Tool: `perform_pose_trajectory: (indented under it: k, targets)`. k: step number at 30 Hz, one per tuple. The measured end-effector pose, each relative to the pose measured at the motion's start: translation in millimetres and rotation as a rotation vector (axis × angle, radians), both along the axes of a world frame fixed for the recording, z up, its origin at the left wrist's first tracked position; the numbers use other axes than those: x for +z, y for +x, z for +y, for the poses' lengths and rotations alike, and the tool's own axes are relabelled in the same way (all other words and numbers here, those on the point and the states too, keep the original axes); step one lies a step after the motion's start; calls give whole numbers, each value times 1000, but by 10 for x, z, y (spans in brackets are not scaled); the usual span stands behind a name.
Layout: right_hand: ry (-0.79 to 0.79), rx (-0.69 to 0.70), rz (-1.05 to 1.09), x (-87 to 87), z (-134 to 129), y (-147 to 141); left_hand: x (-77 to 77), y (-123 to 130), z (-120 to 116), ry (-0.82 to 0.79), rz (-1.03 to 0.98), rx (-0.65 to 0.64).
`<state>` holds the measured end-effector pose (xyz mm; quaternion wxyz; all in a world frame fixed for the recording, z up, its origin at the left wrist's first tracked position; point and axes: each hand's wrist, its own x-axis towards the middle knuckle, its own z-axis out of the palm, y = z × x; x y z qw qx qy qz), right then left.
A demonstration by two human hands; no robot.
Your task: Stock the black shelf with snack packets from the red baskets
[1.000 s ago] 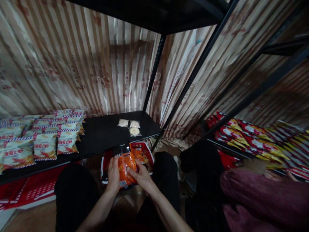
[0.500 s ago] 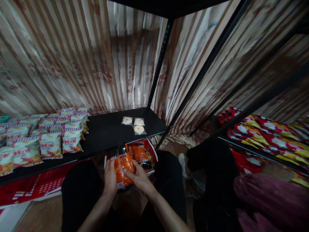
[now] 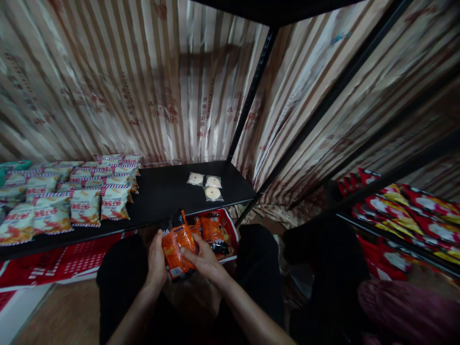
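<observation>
An orange and black snack bag (image 3: 177,247) is held between my two hands, just above the near side of an open carton. My left hand (image 3: 157,258) grips its left edge. My right hand (image 3: 201,258) grips its right side, the thumb lying across the front. Behind it, more orange snack bags (image 3: 212,231) lie inside the red and white carton (image 3: 231,229). Whether I hold one bag or several stacked together, I cannot tell.
On the black shelf (image 3: 161,191) stand rows of pale snack bags (image 3: 85,206) at left and three small clear-wrapped white packets (image 3: 213,193) at right. Dark shelf posts (image 3: 247,110) rise behind. A co-worker's sleeve (image 3: 402,306) and red-yellow packets (image 3: 391,211) are at right.
The held snack bag has moved slightly left and tilted more upright, with both hands still on it. The view has turned a little left, so the shelf and carton appear shifted right.
</observation>
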<state>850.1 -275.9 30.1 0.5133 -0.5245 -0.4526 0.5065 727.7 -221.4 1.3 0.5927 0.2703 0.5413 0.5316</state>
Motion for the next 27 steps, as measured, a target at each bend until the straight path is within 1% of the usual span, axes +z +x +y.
perform_pose_trajectory:
  k: [3, 7, 9, 15, 18, 21, 24, 27]
  targets:
    - [-18, 80, -37, 23, 22, -52, 22, -91, -14, -59, -140, -2]
    - [-51, 165, -32, 69, 66, -103, 56, -182, -18, -99, -214, 106]
    - [-60, 205, -24, 71, 88, -106, 109, -203, -22, -105, -261, 150]
    - [-75, 290, -94, 50, 154, -53, 311, -189, -21, -125, -368, 274]
    - [-70, 332, -45, 80, 213, -19, 332, -170, 13, -110, -330, 310]
    - [-54, 365, -31, 136, 285, 8, 317, -150, 90, -97, -203, 337]
    - [-22, 355, -23, 190, 353, 33, 295, -121, 211, -84, -71, 360]
    - [-38, 330, 50, 232, 412, 69, 275, -66, 346, -85, 9, 335]
